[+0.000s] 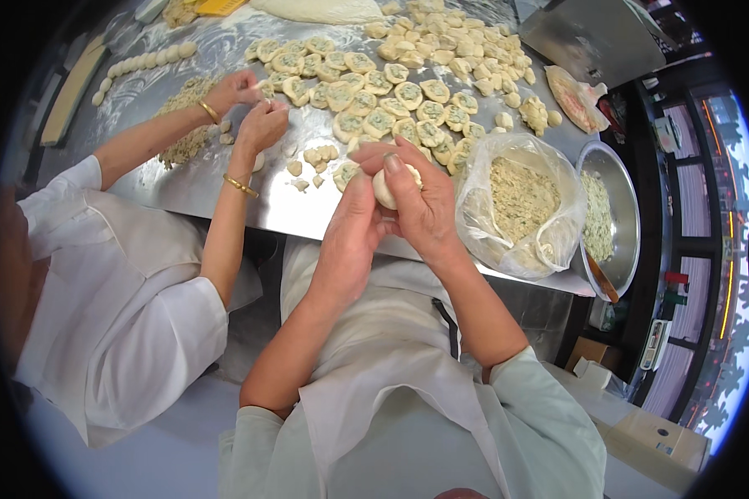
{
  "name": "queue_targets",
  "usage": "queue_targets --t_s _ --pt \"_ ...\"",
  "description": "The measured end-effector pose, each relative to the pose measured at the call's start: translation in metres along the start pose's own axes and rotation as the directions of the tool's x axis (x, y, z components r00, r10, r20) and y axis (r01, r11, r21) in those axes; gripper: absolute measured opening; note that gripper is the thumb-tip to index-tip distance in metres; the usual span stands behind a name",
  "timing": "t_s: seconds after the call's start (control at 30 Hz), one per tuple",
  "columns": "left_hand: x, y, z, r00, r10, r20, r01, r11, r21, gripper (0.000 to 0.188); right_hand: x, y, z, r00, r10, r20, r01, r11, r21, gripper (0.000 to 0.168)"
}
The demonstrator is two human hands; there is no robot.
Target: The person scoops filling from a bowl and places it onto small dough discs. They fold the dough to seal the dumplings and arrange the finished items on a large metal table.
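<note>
My left hand (349,240) and my right hand (425,203) meet at the front edge of the metal table, cupped around a pale dough ball (384,190). My right thumb presses on its top, while my left palm and thumb lie along its left side. The fingers beneath are partly hidden. Just beyond my hands lie several open dough rounds (409,95) with green-flecked filling. To the right of my right hand sits a clear plastic bag (474,209) holding a crumbly, tan, flecked mixture (524,193).
A co-worker's hands (261,128) pinch dough at my left, near a crumbly heap (184,106). Plain dough pieces (459,40) are piled at the back. A steel bowl (627,218) with pale green filling and a wooden-handled utensil (601,279) stands at the table's right edge.
</note>
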State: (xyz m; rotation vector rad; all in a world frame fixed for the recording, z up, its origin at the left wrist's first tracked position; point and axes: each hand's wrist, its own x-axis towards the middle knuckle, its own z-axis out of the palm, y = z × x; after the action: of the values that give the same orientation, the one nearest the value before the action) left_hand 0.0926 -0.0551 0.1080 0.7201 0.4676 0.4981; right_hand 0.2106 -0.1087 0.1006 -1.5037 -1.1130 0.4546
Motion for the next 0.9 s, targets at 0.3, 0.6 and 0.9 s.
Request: queue_targets --t_s 0.3,0.6,0.9 --pt "0.007 -0.013 -0.039 0.986 -0.135 0.102 0.13 0.99 0.054 0.049 -0.001 -0.011 0.001 0.86 0.379 0.342 -0.461 0.865 0.2 0.037" --pt "0.004 -0.02 -0.042 0.994 -0.106 0.009 0.106 0.994 -0.008 0.057 -0.002 0.007 -0.001 0.861 0.317 0.398 -0.472 0.791 0.39 0.073" --pt "0.003 -0.027 -0.023 0.983 -0.181 0.021 0.18 0.983 0.022 0.053 -0.025 0.009 0.004 0.912 0.396 0.104 -0.41 0.874 0.262 0.041"
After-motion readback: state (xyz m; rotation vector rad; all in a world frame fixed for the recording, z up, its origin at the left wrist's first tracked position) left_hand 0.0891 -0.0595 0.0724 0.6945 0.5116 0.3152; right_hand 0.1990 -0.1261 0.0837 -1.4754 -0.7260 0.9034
